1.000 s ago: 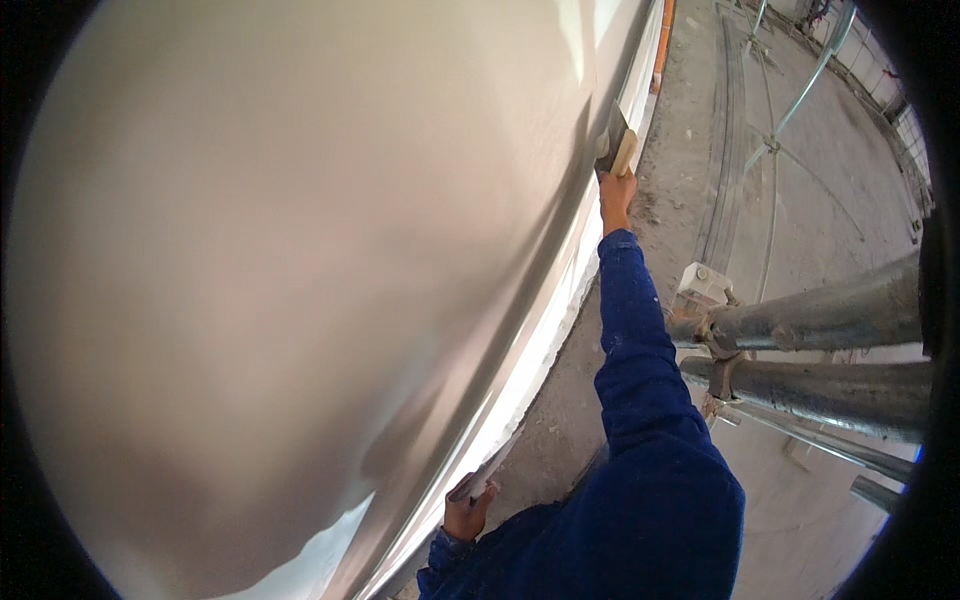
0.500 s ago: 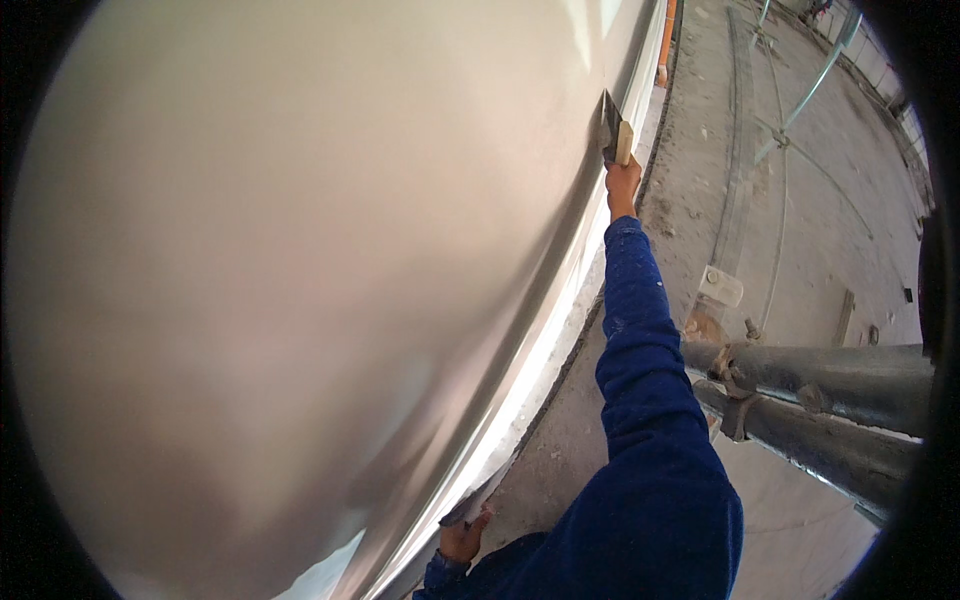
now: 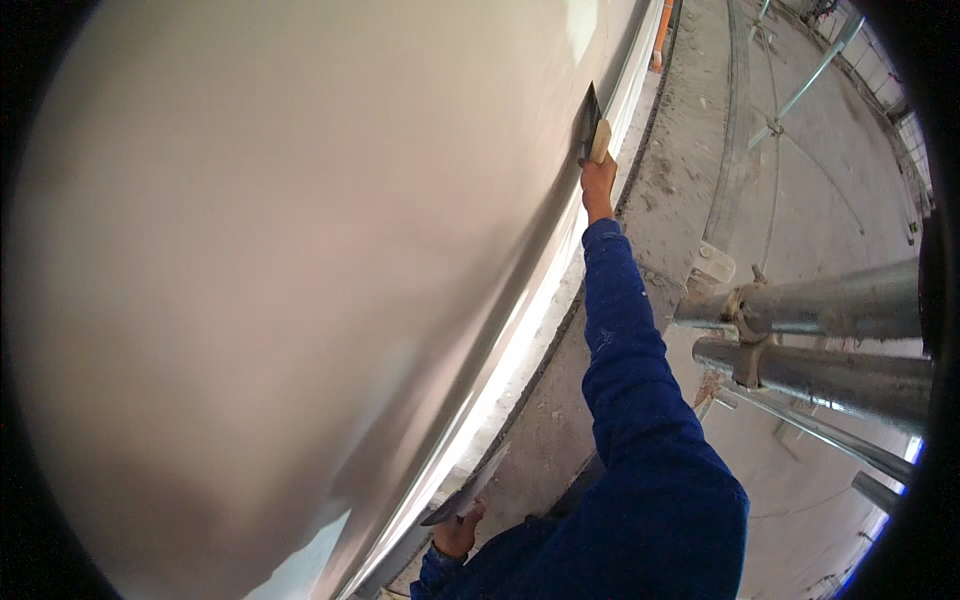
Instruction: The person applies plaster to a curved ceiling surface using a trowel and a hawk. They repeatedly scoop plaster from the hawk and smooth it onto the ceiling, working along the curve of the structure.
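My right hand (image 3: 599, 182) is stretched far ahead, closed on the pale wooden handle of a plastering trowel (image 3: 589, 125). The trowel's dark blade lies against the large smooth plastered wall (image 3: 300, 230), close to its lower edge. Low in the picture, near my body, my left hand (image 3: 457, 535) grips a flat grey plate-like tool (image 3: 468, 497). How the fingers wrap under that plate is partly hidden. A bluish-white patch (image 3: 315, 555) shows on the wall near the left hand.
Grey metal scaffold tubes (image 3: 840, 305) joined by a clamp stand at the right. The dusty concrete floor (image 3: 670, 170) runs along the wall's foot. Farther off are a thin pale-green metal frame (image 3: 810, 90), an orange pipe (image 3: 660, 35) and a whitish container (image 3: 712, 262).
My right hand and the trowel have shifted slightly left and up in the picture. More of the left hand's plate shows, and the scaffold tubes sit differently as the view has moved.
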Demonstrator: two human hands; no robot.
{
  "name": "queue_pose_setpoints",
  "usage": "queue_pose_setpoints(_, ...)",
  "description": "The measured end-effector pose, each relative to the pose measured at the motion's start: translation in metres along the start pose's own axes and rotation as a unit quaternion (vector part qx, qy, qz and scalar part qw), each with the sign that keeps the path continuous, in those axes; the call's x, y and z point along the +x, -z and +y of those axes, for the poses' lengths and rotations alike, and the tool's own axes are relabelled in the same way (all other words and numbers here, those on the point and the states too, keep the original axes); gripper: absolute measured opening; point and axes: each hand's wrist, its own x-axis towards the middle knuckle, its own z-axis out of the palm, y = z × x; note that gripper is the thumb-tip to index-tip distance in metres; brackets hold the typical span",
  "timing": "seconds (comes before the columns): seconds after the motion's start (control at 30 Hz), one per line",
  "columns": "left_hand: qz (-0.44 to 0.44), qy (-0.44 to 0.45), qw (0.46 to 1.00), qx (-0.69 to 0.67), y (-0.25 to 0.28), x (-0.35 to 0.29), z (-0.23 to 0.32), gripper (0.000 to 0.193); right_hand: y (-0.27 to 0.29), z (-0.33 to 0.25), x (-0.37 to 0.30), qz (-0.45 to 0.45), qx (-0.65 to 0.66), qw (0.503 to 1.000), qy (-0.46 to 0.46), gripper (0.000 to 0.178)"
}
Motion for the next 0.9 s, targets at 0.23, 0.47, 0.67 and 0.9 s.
queue_pose_setpoints(0.23, -0.022, -0.057, 0.998, 0.016, 0.027, -0.035, -0.026, 0.009, -0.002, -0.001, -0.108, -0.008, 0.033, 0.999, 0.040, 0.040)
queue_pose_setpoints(0.47, 0.096, -0.043, 0.982, -0.155, 0.055, -0.109, -0.056, 0.022, 0.017, -0.018, -0.233, -0.071, 0.012, 0.997, -0.004, 0.041)
queue_pose_setpoints(0.67, 0.144, -0.090, 0.972, -0.162, 0.075, -0.171, -0.091, 0.022, 0.010, -0.030, -0.353, -0.093, 0.032, 0.994, -0.038, 0.056)
queue_pose_setpoints(0.9, 0.097, -0.079, 0.983, -0.134, 0.125, -0.234, -0.138, 0.024, 0.024, -0.063, -0.489, -0.075, 0.046, 0.996, 0.017, 0.055)
